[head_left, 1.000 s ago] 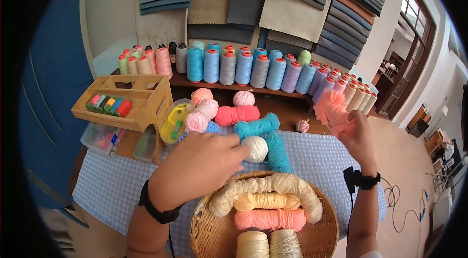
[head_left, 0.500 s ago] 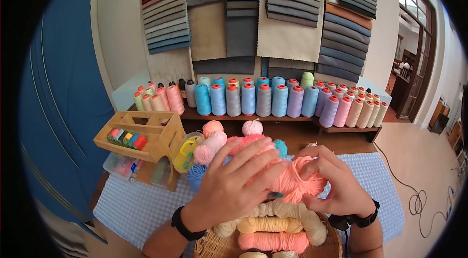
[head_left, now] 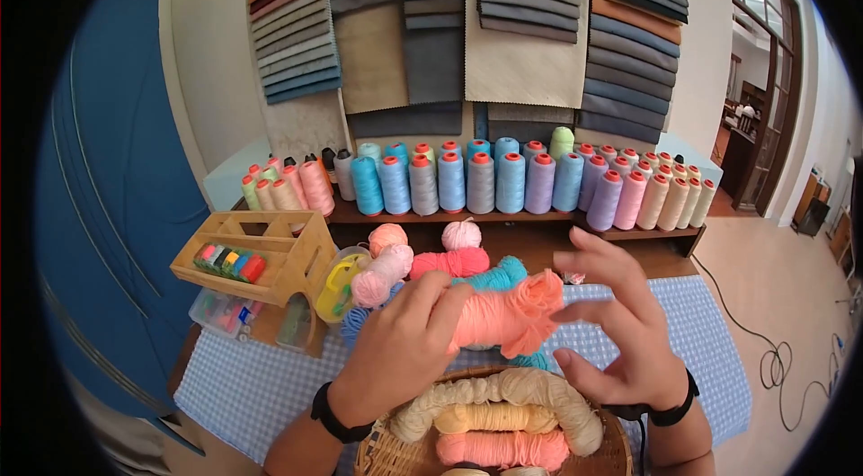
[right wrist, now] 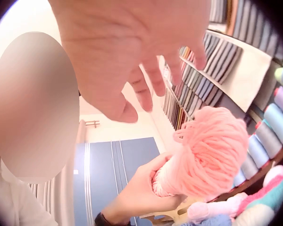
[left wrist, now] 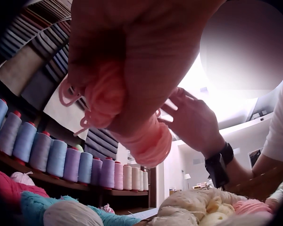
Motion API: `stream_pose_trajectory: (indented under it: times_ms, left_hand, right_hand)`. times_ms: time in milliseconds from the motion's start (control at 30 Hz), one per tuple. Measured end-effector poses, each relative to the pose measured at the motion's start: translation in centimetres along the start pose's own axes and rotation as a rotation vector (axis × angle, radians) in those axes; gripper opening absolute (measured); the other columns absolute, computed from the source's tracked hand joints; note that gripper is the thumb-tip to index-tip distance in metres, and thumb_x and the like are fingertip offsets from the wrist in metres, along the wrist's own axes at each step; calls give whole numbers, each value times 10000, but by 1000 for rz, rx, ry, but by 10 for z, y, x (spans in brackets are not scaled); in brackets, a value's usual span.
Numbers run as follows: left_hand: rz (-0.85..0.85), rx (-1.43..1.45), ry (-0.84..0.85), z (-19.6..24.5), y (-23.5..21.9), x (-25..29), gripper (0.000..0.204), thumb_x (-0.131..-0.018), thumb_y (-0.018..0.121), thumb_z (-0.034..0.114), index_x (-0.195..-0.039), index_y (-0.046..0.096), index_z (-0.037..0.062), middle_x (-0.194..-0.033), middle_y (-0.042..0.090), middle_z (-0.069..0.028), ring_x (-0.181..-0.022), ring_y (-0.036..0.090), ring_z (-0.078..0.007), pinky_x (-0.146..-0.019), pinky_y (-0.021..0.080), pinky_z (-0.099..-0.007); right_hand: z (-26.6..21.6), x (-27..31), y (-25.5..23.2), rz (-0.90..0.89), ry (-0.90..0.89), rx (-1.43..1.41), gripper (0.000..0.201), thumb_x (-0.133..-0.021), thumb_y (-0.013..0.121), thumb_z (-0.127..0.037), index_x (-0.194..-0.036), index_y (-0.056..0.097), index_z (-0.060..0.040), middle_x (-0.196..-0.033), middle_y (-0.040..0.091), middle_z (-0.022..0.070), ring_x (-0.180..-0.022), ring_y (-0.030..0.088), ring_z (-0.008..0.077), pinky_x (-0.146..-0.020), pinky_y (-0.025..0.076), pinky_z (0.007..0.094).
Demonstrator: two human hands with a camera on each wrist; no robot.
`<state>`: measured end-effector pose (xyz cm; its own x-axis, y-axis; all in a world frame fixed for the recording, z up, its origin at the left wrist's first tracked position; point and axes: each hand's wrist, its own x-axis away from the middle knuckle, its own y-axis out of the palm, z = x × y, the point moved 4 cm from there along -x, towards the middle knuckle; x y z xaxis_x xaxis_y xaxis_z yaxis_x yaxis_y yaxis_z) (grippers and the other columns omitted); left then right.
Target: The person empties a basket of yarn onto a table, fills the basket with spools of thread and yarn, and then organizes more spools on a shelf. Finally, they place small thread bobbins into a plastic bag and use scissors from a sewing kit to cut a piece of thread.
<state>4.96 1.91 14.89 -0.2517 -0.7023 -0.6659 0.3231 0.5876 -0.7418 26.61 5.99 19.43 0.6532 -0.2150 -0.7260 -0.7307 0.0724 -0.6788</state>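
My left hand [head_left: 404, 341] grips a coral-pink skein of yarn [head_left: 503, 319] around its left part, above the tablecloth. In the right wrist view the looped end of the skein [right wrist: 212, 150] bulges out past the left hand's fingers [right wrist: 167, 200]. My right hand [head_left: 625, 332] is beside the skein's right end with its fingers spread and nothing in its grasp. Below both hands is a round wicker basket [head_left: 373, 458]. It holds a curved cream skein [head_left: 422, 413], a yellow skein [head_left: 494, 419] and a pink skein [head_left: 503, 451]; cone tops show at its near edge.
Behind the hands lie more yarns, including pale pink [head_left: 382, 276], red [head_left: 449, 262], teal [head_left: 499, 274] and blue [head_left: 357, 323]. A wooden caddy [head_left: 288, 251] stands at left on the checked tablecloth [head_left: 234, 377]. Rows of thread cones [head_left: 481, 184] line the raised shelf behind.
The coral skein came from the right side, in the right hand, to the middle above the basket. The left hand now grips it, and the right hand has let go and spread its fingers.
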Motion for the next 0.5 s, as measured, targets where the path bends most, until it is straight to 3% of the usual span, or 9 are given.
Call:
stream_pose_trajectory:
  times_ms: [33,133,233,500]
  left_hand:
    - [-52,14,-13,1,3,1,534,-667,803,45,-1161,602,17,-1098,581,-143,-983,646,-360,-814,541,-443]
    - [-98,51,-31,13,3,2,505,-675,796,53,-1140,601,11,-1058,589,-141,-920,661,-365,-755,555,-432]
    - [-88,60,36,20,3,6,496,-725,763,124,-1176,584,22,-1065,591,-117,-835,690,-315,-649,581,-426]
    - [-82,182,27,25,-10,1,572,-663,814,173,-1167,588,25,-1029,612,-122,-826,693,-332,-701,587,-402]
  right_hand:
    - [-8,1,-4,37,-106,167,335,-773,779,-162,-1077,661,-82,-1292,618,119,-1258,587,302,-1015,479,469]
    - [-26,3,16,-38,-186,179,347,-799,770,-214,-1097,682,-58,-1181,669,84,-1202,626,241,-1008,489,476]
    - [-26,4,37,-69,-155,295,399,-822,735,-246,-1161,676,-45,-1172,665,71,-1171,631,205,-995,499,480]
    - [-4,7,36,-83,-61,453,366,-817,657,-169,-1173,650,-85,-959,600,36,-949,627,194,-939,512,464]
